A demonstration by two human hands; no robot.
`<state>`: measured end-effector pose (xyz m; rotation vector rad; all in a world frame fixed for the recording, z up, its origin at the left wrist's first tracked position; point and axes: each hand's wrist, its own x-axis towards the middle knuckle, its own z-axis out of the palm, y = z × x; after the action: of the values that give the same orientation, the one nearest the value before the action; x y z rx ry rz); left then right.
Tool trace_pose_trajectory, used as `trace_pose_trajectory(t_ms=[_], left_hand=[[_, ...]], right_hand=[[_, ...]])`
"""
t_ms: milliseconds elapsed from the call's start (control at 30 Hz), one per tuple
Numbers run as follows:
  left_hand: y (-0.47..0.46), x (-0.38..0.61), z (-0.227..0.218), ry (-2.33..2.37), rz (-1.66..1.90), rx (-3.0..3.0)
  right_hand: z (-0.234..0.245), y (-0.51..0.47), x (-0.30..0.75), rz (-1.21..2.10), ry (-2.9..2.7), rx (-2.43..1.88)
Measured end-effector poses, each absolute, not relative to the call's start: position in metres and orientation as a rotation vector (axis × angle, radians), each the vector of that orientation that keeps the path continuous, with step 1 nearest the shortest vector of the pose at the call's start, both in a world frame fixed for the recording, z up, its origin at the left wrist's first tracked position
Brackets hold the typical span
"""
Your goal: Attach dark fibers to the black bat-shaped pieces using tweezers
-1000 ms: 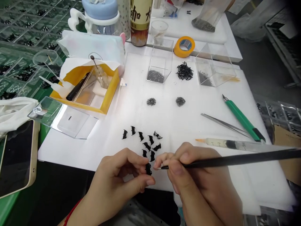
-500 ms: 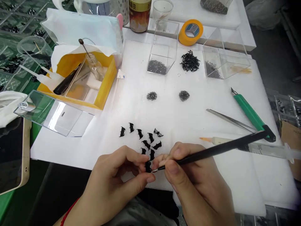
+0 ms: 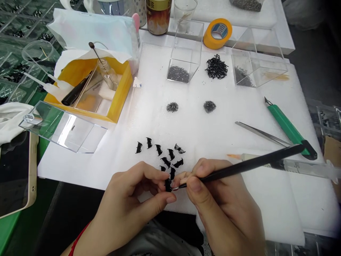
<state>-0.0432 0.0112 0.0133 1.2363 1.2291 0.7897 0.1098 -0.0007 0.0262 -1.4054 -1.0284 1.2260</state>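
Pinching a small black bat-shaped piece between finger and thumb, your left hand was nearly closed, just above the white foam sheet, beside a cluster of matching pieces. Your right hand gripped a slim black tool, its fine metal tip touching the held piece.

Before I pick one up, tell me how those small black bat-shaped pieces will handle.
The black bat-shaped pieces look thin and light, lying flat on the white foam sheet, so they probably shift easily. Their narrow wing tips seem fragile and may snag.
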Motion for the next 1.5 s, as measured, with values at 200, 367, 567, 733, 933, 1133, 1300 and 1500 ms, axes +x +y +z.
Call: trace_pose_trajectory(t_ms=[200, 367, 567, 733, 933, 1133, 1300, 1500], left_hand=[[0.0118, -0.0424, 0.0131, 1.227, 0.779, 1.201], [0.0102, -0.0426, 0.0125, 1.22, 0.784, 1.164], [0.0104, -0.0408, 0.0133, 1.232, 0.794, 1.123], [0.0103, -0.041, 0.0144, 1.238, 0.789, 1.11], [0.0091, -0.0422, 0.0142, 1.239, 0.778, 1.147], [0.0085, -0.0421, 0.0141, 1.245, 0.791, 1.175], [0.0084, -0.043, 0.0136, 1.234, 0.784, 1.205], [0.0089, -0.0432, 0.0138, 1.24, 0.776, 1.222]], right_hand=[[0.0247, -0.0018, 0.1107, 1.239, -1.065, -1.383], [0.0245, -0.0014, 0.1088, 1.222, -1.074, -1.352], [0.025, -0.0009, 0.1093, 1.242, -1.026, -1.323], [0.0246, -0.0019, 0.1114, 1.288, -0.97, -1.347], [0.0245, 0.0003, 0.1123, 1.272, -1.023, -1.335], [0.0241, -0.0006, 0.1137, 1.32, -1.028, -1.365], [0.0233, -0.0011, 0.1159, 1.339, -1.075, -1.35], [0.0236, -0.0023, 0.1176, 1.371, -1.069, -1.342]])
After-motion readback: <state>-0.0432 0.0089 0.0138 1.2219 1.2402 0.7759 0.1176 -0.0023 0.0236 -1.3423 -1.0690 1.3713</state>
